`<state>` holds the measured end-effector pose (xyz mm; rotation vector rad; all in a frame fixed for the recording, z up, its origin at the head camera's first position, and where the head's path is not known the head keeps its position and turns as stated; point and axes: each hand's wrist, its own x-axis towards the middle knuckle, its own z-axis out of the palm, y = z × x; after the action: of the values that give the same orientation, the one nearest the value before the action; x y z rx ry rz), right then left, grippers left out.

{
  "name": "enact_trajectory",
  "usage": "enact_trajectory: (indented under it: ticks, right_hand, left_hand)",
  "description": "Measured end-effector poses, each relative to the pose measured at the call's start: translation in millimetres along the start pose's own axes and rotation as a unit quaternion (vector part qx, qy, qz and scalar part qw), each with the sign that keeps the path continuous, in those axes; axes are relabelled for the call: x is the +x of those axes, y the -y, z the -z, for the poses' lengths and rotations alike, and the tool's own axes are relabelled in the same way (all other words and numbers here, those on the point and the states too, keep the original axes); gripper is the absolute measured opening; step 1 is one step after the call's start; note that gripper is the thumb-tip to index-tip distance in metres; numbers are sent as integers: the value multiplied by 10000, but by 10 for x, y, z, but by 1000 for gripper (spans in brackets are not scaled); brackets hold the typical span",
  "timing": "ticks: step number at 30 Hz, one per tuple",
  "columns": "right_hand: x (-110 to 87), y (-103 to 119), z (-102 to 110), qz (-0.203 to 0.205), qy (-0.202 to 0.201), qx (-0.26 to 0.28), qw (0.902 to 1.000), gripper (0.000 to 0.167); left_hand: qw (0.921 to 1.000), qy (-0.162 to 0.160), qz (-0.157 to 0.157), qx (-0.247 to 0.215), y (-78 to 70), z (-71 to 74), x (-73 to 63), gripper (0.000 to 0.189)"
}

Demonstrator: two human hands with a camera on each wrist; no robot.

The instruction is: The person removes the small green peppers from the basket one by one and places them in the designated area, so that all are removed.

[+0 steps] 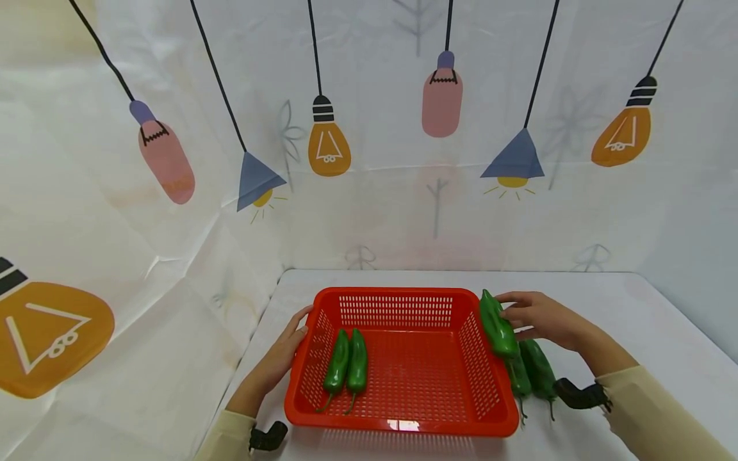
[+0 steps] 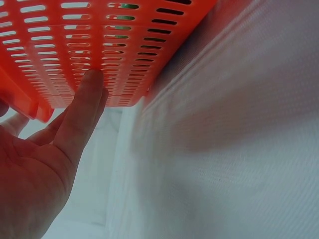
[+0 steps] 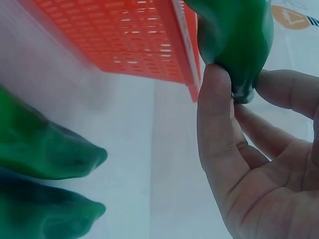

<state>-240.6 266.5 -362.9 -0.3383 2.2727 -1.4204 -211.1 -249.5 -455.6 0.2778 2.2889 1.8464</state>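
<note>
Pinched by one end, the pepper (image 1: pixel 497 328) may escape our right hand (image 1: pixel 541 316); our straight-fingered left hand (image 1: pixel 280 358) touches the basket (image 1: pixel 398 292).

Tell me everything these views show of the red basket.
The red basket looks like glossy plastic: rectangular, open-topped, with rounded corners, slotted walls and perforated floor. It stands upright on the white table; two green peppers lie inside at the left, stems toward the camera. The left hand touches its left side. Whether the held pepper touches its right rim is unclear.
</note>
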Motion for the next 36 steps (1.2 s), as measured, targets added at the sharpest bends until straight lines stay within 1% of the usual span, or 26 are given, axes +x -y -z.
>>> enact_trajectory:
  ticks: [4,11,16,22,25,32,36]
  right_hand:
    - [-30,-53,35,-43,9,34,10000,62]
    - [-96,-110,109,-19,-36,-3,10000,61]
    - [-133,-146,155,-35,-47,8,10000,62]
    - [-166,-216,189,-225,-122,83,9996,61]
    - [-185,-249,211,-258,-158,77,9995,62]
    - [-228,-334,268,-347,-216,55,9991,60]
    - [-247,-382,303,-398,-223,67,9989,59]
  left_hand:
    - [10000,-70,21,-7,1,-7,3,48]
    - [10000,-57,18,-14,8,-8,-6,48]
    - [9999,-133,24,-5,0,-10,-4,48]
    - [10000,-57,-28,63,-35,-21,-2,49]
    - [10000,-44,-32,69,-48,-26,0,50]
    - [10000,39,-71,36,-26,-20,-1,50]
    - [10000,18,-41,21,-36,-19,-3,50]
